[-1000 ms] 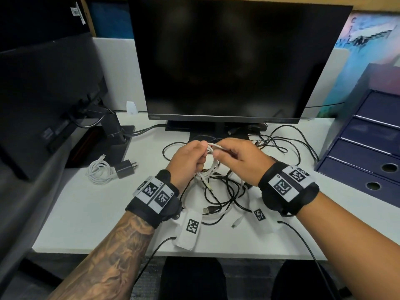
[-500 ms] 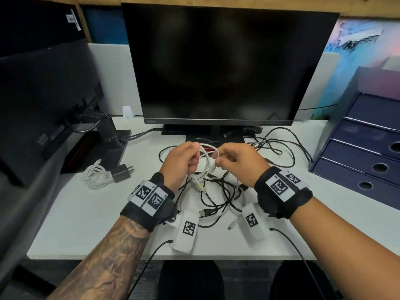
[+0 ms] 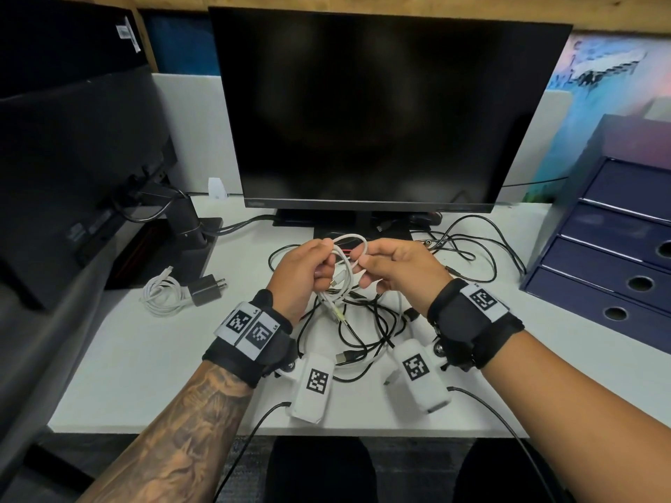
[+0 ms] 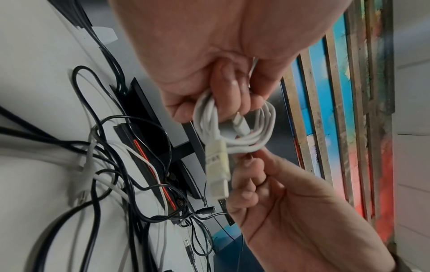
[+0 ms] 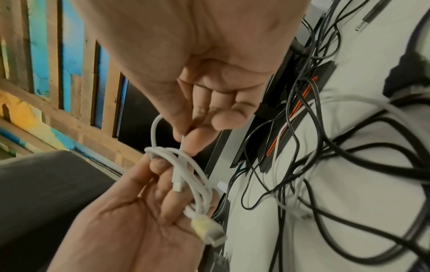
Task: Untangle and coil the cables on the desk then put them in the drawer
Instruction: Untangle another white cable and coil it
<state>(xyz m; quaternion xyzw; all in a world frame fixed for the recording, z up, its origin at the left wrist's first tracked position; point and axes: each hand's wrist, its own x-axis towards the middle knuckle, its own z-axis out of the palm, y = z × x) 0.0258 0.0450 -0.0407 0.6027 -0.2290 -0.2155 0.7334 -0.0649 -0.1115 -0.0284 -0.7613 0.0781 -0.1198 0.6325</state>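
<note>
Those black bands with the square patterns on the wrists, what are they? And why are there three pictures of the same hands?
The bands hold small cameras, one on each wrist. A third camera sits on the person's head. So the wide picture looks down from the head, and the two close ones look along each hand at the fingers.

There is no robot here, just a person tidying cables. The left hand holds a white cable wound into loops. The right hand pinches a strand of that same cable.

Below them on the white desk lies a tangle of black cables. To the left lie another coiled white cable and a black charger plug. A dark monitor stands behind, and blue drawers stand on the right.
</note>
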